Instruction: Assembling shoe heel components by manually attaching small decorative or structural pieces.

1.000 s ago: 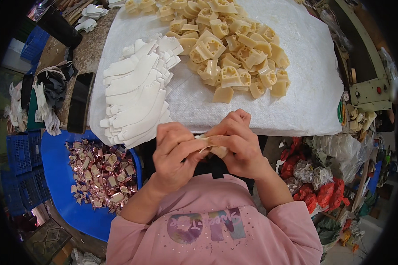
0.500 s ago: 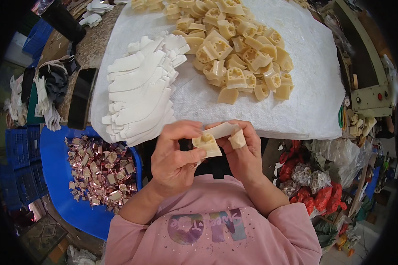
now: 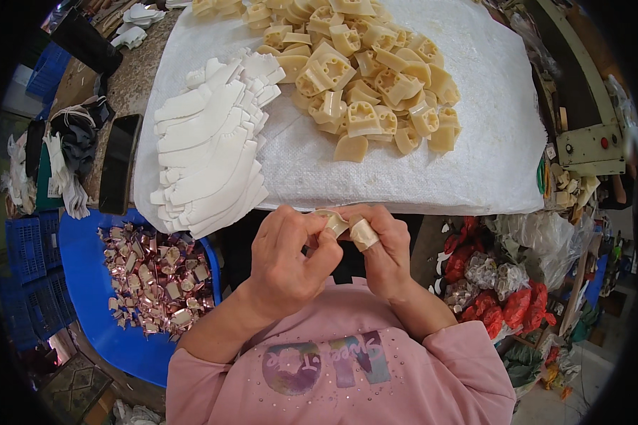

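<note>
In front of my chest my two hands meet at a small beige plastic shoe heel (image 3: 336, 224). My left hand (image 3: 290, 248) is closed, its thumb and finger pinching the heel, and hides much of it. My right hand (image 3: 384, 251) is also closed, its fingertips pressed against the far side of the heel at the white strip, which is mostly hidden by the fingers. A cream band (image 3: 364, 234) wraps one right finger. Beyond my hands lie a pile of white curved strips (image 3: 209, 145) and a heap of beige heels (image 3: 376, 81).
A white woven sheet (image 3: 489, 142) covers the table under both piles. At left stands a blue tub (image 3: 120, 347) of shiny pinkish pieces (image 3: 156, 276), below a dark phone (image 3: 120, 163). Red and clear plastic bags (image 3: 507, 304) crowd the right, under a machine frame (image 3: 592, 149).
My hands have drawn closer together and turned the heel. The white strip, which stretched between them before, is now mostly covered by my fingers. The view has shifted slightly.
</note>
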`<action>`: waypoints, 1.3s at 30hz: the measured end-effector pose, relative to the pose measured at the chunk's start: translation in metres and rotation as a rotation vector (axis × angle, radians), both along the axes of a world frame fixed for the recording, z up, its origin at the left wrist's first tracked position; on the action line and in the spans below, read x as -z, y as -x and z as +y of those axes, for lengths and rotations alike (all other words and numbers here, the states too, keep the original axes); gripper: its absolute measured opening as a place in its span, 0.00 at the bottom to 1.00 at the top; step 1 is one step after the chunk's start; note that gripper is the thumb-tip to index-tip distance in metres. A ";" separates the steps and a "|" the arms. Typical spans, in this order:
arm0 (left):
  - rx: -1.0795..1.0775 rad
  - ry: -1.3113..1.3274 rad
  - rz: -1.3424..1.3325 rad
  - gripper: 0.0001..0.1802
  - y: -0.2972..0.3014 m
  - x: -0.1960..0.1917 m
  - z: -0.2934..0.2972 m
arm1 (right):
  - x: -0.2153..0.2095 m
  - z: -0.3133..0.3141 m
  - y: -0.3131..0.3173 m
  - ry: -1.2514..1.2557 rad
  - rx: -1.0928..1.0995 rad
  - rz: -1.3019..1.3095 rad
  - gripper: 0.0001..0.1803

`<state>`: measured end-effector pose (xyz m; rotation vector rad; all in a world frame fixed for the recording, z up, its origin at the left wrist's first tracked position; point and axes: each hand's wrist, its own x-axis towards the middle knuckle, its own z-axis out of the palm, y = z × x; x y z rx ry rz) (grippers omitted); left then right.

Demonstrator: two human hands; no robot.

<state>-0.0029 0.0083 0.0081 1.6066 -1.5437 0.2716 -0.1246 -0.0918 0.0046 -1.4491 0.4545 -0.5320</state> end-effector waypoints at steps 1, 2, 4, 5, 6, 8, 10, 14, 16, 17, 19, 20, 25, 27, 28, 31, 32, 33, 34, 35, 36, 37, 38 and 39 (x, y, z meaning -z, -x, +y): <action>0.000 0.000 0.000 0.08 0.000 0.001 0.000 | -0.002 -0.002 -0.001 0.133 -0.028 0.061 0.11; 0.012 -0.055 -0.017 0.08 -0.001 0.001 -0.001 | -0.002 -0.004 -0.002 0.266 -0.055 0.123 0.11; 0.030 -0.108 -0.035 0.08 -0.002 0.004 0.000 | 0.000 -0.005 -0.007 0.415 -0.056 0.121 0.11; 0.025 -0.093 0.042 0.08 -0.003 0.008 0.003 | 0.001 -0.006 -0.009 0.562 -0.060 0.119 0.11; 0.018 -0.080 0.121 0.09 -0.003 0.011 0.006 | -0.003 -0.010 -0.006 0.454 -0.115 0.125 0.12; 0.010 -0.040 0.255 0.09 -0.004 0.013 0.009 | -0.003 -0.013 -0.006 0.255 -0.107 0.094 0.13; 0.041 -0.012 0.505 0.11 -0.006 0.011 0.010 | -0.008 -0.027 -0.006 0.032 -0.166 0.117 0.17; 0.173 0.070 0.723 0.12 -0.003 0.018 0.007 | 0.008 -0.046 -0.011 -0.308 -0.330 0.050 0.21; 0.282 0.110 0.658 0.12 -0.001 0.018 0.005 | 0.010 -0.050 -0.011 -0.397 -0.493 0.020 0.24; 0.284 0.108 0.661 0.12 -0.001 0.018 0.005 | 0.008 -0.050 -0.012 -0.400 -0.490 0.022 0.24; 0.292 0.066 0.496 0.12 -0.004 0.017 0.006 | 0.000 -0.049 -0.014 -0.303 -0.511 0.112 0.24; 0.297 0.063 0.499 0.12 -0.003 0.018 0.006 | 0.003 -0.048 -0.015 -0.306 -0.504 0.114 0.24; 0.179 0.005 0.503 0.15 -0.005 0.021 0.004 | 0.011 -0.046 -0.020 -0.255 -0.408 0.106 0.23; 0.178 0.022 0.477 0.11 -0.005 0.025 0.004 | 0.018 -0.045 -0.019 -0.179 -0.395 0.098 0.24; 0.180 0.039 0.576 0.10 -0.004 0.024 0.002 | 0.022 -0.046 -0.018 -0.211 -0.340 0.053 0.26; 0.147 0.112 0.782 0.09 0.002 0.021 -0.003 | 0.023 -0.046 -0.013 -0.206 -0.288 -0.039 0.28; 0.117 0.166 0.893 0.11 0.003 0.020 -0.003 | 0.022 -0.047 -0.011 -0.120 -0.255 -0.091 0.27; 0.112 0.170 0.888 0.11 0.004 0.020 -0.003 | 0.022 -0.047 -0.009 -0.034 -0.225 -0.144 0.27; 0.083 0.175 0.943 0.10 0.005 0.022 -0.002 | 0.017 -0.046 -0.008 -0.065 -0.273 -0.186 0.24; 0.055 0.180 0.998 0.09 0.006 0.024 -0.001 | 0.015 -0.046 -0.010 -0.063 -0.279 -0.190 0.24; 0.057 0.183 0.997 0.09 0.006 0.024 -0.001 | 0.012 -0.046 -0.010 0.179 -0.306 -0.143 0.21; 0.071 0.133 0.972 0.08 0.007 0.026 -0.001 | 0.010 -0.046 -0.010 0.422 -0.330 -0.094 0.20; 0.085 0.083 0.947 0.08 0.008 0.026 -0.002 | 0.014 -0.037 -0.013 0.265 -0.281 -0.157 0.14; 0.085 0.085 0.946 0.08 0.010 0.024 -0.003 | 0.014 -0.034 -0.016 0.266 -0.281 -0.158 0.14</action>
